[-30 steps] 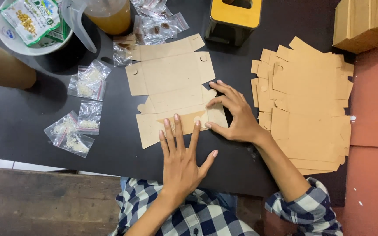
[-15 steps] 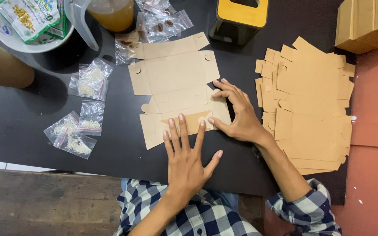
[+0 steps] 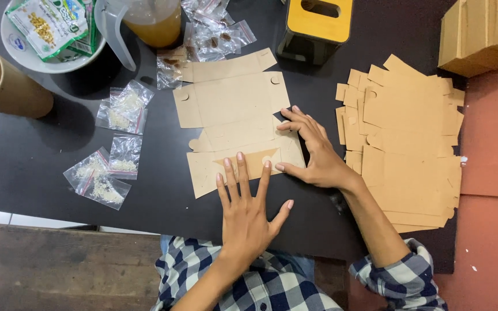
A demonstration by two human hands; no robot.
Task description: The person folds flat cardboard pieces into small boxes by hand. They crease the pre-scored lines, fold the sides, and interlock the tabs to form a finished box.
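Note:
A flat die-cut brown cardboard box blank [image 3: 231, 103] lies on the black table [image 3: 41, 155]. Its near flap is being folded over, showing a darker inner face. My left hand [image 3: 249, 210] rests flat with fingers spread, fingertips pressing the near flap. My right hand [image 3: 312, 151] presses the blank's right edge, thumb on the fold and fingers spread along the side flap. Neither hand grips anything.
A stack of flat cardboard blanks [image 3: 404, 138] lies to the right. Several small clear bags of grains [image 3: 108, 167] sit at left, with a cardboard tube [image 3: 4, 83], a white bowl of packets [image 3: 47, 34], a pitcher of amber liquid [image 3: 151, 20], a yellow-black box [image 3: 318, 26] and folded cartons [image 3: 479, 34] behind.
The near flap has been folded up further, showing its darker inside. My left hand slid forward onto it; my right hand moved slightly along the right edge.

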